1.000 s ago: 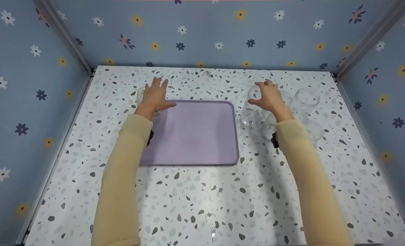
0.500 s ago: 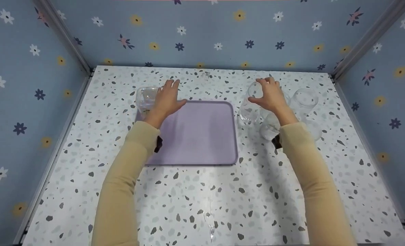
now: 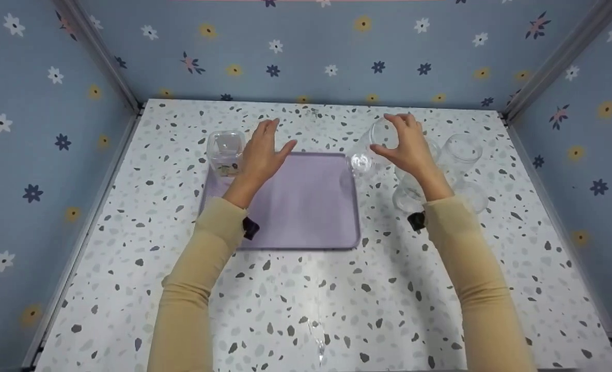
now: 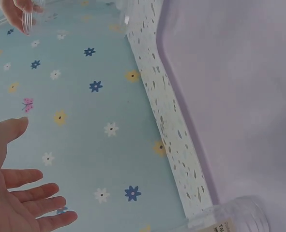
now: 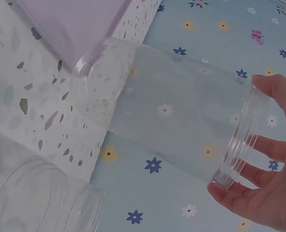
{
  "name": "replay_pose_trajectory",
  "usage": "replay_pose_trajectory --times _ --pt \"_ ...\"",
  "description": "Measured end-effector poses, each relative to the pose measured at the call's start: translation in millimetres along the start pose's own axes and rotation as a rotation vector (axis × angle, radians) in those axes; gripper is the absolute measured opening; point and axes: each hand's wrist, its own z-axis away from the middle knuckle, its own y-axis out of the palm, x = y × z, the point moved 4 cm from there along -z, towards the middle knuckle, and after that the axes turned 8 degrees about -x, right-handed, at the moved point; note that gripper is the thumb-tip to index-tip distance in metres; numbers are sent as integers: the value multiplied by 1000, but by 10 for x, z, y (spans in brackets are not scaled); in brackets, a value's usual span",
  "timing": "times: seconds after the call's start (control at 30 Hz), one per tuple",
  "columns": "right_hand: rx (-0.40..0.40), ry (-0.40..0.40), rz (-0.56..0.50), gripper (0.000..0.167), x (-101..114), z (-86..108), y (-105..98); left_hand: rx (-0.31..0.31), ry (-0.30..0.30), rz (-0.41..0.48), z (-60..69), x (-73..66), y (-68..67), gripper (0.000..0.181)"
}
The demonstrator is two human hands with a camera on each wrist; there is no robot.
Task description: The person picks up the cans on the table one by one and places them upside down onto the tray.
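Note:
My right hand [image 3: 411,150] grips a clear plastic jar [image 5: 172,111] by its ridged rim, thumb on one side and fingers on the other. The jar looks raised and tilted, its base near the right edge of a purple tray [image 3: 306,206]. Above the tray's left part, my left hand [image 3: 262,155] holds nothing, its fingers extended and thumb apart. Just left of that hand, a clear squarish jar [image 3: 225,152] with a small printed label stands at the tray's back left corner; its rim and label [image 4: 218,226] show in the left wrist view.
Several more clear jars [image 3: 463,150] stand on the speckled table [image 3: 311,305] to the right, partly hidden by my right hand and forearm. Flower-patterned panels [image 3: 306,57] enclose the table at the back and both sides.
My left hand has drawn right and slightly nearer, away from the squarish jar, uncovering it. The jar in my right hand has swung its base leftward and up, toward the tray's edge.

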Motion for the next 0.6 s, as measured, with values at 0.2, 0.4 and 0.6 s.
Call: replay_pose_trajectory --times 0.2,0.4,0.6 --pt "-121 -82 -91 66 116 95 -16 -73 20 126 95 -104 34 59" --pt "-227 -176 -186 64 213 182 -21 -137 22 269 177 -153 59 55" --pt "-268 -188 -274 65 259 241 9 -200 17 376 243 -171 74 51"
